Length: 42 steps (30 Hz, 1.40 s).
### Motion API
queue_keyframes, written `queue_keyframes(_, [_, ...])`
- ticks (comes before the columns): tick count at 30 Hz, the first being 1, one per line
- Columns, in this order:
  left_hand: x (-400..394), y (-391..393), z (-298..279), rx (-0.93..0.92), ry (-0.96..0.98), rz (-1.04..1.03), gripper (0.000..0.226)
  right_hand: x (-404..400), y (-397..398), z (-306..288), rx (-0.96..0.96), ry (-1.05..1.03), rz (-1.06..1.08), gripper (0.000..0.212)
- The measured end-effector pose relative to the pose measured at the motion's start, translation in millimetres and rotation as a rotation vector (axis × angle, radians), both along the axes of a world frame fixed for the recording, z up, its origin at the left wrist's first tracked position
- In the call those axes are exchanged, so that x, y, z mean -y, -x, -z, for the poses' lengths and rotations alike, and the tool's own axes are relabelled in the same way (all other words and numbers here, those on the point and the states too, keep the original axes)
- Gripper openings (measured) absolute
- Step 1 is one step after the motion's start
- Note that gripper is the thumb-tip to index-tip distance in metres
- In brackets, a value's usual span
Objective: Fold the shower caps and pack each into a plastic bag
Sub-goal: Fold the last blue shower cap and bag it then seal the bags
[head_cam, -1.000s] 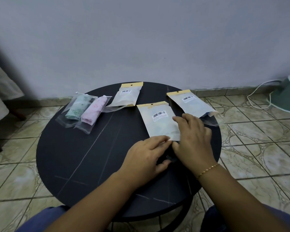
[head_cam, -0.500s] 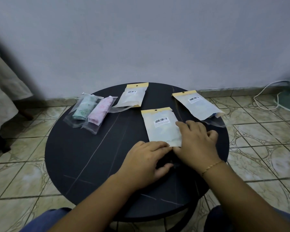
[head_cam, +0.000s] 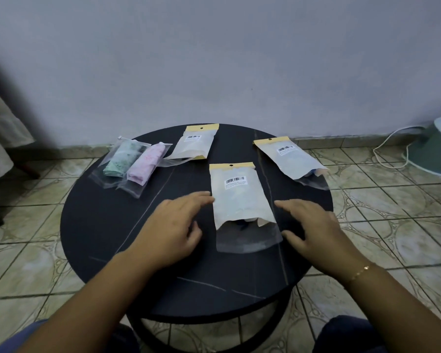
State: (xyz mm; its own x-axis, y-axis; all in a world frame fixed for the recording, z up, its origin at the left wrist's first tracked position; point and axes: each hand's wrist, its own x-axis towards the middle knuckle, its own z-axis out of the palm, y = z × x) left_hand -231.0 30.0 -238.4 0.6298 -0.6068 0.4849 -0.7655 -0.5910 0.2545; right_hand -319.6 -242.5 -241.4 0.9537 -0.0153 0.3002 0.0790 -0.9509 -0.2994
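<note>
So both hands, left hand (head_cam: 175,231) and right hand (head_cam: 316,229), hover with fingers spread, holding nothing, either side of the frosted yellow-topped plastic bag (head_cam: 239,200) lying mid round black bench (head_cam: 107,225). Looks light, floppy, slippery; I'd pinch its open near end.

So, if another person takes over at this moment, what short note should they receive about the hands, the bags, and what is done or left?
Left hand and right hand: both open, holding nothing, one on each side of the middle bag.
On the round table: the green cap bag and the pink cap bag lie packed at far left.
Three yellow-topped bags: the middle bag, the far bag and the right bag. All have open flaps.
Left: check their contents, hard to see, and close the flaps.
</note>
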Motion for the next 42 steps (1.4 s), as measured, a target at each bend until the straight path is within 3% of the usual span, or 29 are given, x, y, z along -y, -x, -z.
queue_keyframes(5, [6.3, -12.8, 16.5, 0.043, -0.11, 0.007, 0.048, -7.2, -7.2, 15.5, 0.196, 0.052, -0.13, 0.046])
queue_keyframes(9, [22.3, -11.5, 21.2, 0.11, -0.109, 0.068, 0.033, -11.9, -12.7, 16.4, 0.217, 0.082, -0.171, 0.037])
queue_keyframes(17, [14.9, -17.9, 23.8, 0.16, -0.222, 0.159, 0.035, -9.5, -13.4, 16.5, 0.176, 0.133, -0.183, 0.031])
queue_keyframes(25, [16.4, -14.1, 27.4, -0.075, 0.05, 0.143, 0.044, -17.9, -23.6, 12.6, 0.135, -0.204, -0.144, 0.017])
queue_keyframes(29, [15.5, -10.1, 18.9, -0.408, 0.226, -0.054, 0.018, -20.4, -26.2, 2.2, -0.074, -0.434, -0.121, 0.009])
queue_keyframes(33, [15.3, -10.5, 12.8, -0.657, 0.358, -0.134, 0.007, -24.3, -29.5, -1.6, -0.214, -0.576, -0.054, 0.015])
queue_keyframes(42, [22.7, -10.9, 6.8, -0.755, 0.464, -0.174, 0.007, -31.3, -36.4, -10.4, -0.305, -0.753, 0.059, 0.022])
